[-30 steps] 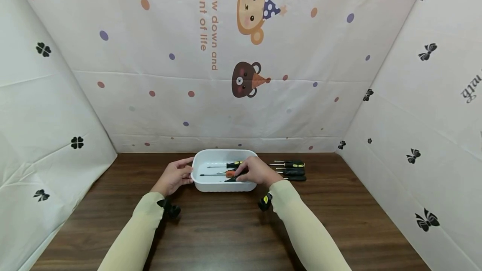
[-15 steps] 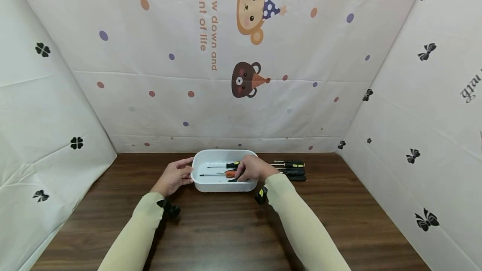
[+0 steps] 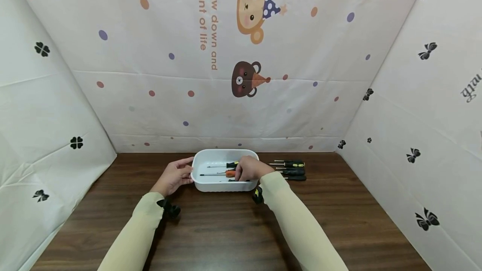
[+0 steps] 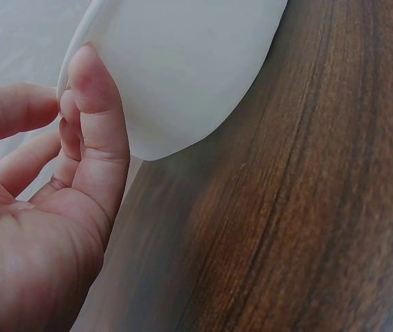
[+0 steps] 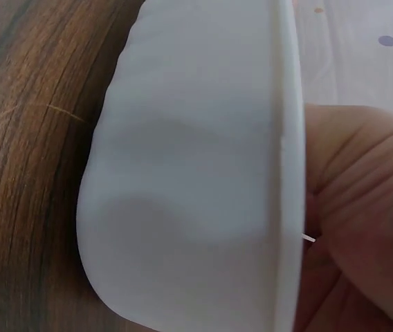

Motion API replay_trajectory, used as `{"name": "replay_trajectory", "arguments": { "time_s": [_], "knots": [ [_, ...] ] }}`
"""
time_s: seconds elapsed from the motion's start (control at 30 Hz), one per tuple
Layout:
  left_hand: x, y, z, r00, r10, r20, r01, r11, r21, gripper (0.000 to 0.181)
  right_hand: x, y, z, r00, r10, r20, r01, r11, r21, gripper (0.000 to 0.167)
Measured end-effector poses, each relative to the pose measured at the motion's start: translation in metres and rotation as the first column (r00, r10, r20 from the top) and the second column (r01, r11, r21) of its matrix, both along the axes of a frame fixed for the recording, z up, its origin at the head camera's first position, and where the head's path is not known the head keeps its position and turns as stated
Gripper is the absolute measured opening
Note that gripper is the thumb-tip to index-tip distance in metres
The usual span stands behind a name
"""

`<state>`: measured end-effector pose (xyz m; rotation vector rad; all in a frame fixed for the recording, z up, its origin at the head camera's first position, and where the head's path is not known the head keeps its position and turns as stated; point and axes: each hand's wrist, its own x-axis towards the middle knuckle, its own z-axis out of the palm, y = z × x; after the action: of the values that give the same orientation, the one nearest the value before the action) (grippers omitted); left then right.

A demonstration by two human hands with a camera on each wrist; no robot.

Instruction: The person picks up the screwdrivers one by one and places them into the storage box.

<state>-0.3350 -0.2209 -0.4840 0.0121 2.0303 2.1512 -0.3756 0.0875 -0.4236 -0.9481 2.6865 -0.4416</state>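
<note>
Head view: left grip (image 3: pixel 174 177) pinches a smooth, round-cornered tray (image 3: pixel 216 187); cannot tell whether right grip (image 3: pixel 249 168) holds anything.

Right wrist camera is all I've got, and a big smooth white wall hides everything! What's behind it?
Observer: It's a white, rounded-corner tray, and an orange-handled metal screwdriver lies inside.

Operator: Ooh! Where's the other hand?

Observer: The person's bare left hand grips the tray's left end.

Operator: Any more tools outside?

Observer: Yes, several black-handled metal screwdrivers lie right of the tray, on the brown wood-grain table.
</note>
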Motion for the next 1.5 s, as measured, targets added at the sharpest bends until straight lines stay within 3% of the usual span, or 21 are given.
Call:
{"name": "replay_trajectory", "arguments": {
  "time_s": [0.73,1.5],
  "knots": [
    [-0.0002,0.0002,0.0008,1.000,-0.001,0.000,0.001,1.000,0.000,0.058,-0.0059,-0.0044,-0.0077,0.996,0.035,-0.081,-0.028,0.996,0.086,0.018],
    [-0.0007,-0.0003,0.0000,1.000,0.003,0.002,-0.003,1.000,-0.007,0.057,0.0018,0.0024,0.0011,0.999,-0.006,-0.038,0.008,0.997,0.071,0.022]
  ]
}}
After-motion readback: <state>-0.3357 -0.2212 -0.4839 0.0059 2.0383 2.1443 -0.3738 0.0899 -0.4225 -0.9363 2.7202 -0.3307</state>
